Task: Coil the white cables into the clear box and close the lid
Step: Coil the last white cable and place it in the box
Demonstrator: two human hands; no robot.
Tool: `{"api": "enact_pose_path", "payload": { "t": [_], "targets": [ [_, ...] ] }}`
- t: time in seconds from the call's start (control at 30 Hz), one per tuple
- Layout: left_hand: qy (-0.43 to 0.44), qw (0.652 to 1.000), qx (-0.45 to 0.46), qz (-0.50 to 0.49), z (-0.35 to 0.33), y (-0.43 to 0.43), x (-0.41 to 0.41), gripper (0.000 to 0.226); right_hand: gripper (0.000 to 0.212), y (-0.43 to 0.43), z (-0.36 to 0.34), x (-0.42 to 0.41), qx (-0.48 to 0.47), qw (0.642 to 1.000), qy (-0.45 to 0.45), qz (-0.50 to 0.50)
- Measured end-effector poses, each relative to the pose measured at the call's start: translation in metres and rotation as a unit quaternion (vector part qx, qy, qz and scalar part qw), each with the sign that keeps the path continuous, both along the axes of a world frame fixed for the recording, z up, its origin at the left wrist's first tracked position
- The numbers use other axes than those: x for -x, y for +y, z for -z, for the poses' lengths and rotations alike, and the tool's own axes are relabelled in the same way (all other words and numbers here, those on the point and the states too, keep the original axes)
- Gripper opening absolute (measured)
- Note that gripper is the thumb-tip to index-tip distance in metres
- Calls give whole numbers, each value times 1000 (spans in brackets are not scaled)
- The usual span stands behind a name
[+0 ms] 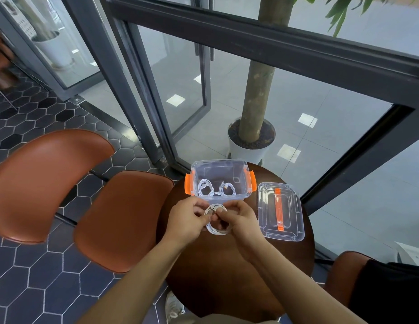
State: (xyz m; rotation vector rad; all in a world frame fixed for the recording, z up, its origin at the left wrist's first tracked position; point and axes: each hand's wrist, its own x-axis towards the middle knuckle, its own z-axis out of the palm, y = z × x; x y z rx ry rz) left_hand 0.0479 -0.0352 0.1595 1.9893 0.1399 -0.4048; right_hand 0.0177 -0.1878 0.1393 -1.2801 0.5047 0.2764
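Two coiled white cables (205, 187) sit in the clear box (218, 170); third cable (216, 226) is in your hands just in front of it, above the surface (227, 265). Left hand (187, 220) and right hand (241, 218) both pinch the loop's top. Light, floppy, likely springy: pinch across all turns or it unwinds. Lid (291, 206) lies beside the box.

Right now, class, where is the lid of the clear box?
In the head view the lid lies flat on the round table, right of the open box and beside the right hand.
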Motion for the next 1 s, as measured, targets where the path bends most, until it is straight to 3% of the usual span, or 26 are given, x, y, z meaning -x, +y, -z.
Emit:
{"api": "enact_pose_path", "payload": {
  "t": [0.23, 0.37, 0.6, 1.0],
  "targets": [
    [8, 999, -33, 22, 0, 0, -2, 21, 25, -13, -4, -5, 91, 988, -32, -120],
    [15, 1000, -8, 2, 0, -3, -1, 20, 20, -7, -3, -2, 209, 972, -60, -95],
    [83, 986, 129, -63, -6, -6, 2, 15, 16, -12, 2, 2, 189, 977, -71, -68],
    [112, 979, 153, -72, -2, -9, 1, 18, 18, -23, -1, 4, 135, 986, -59, -75]
  ]
}}
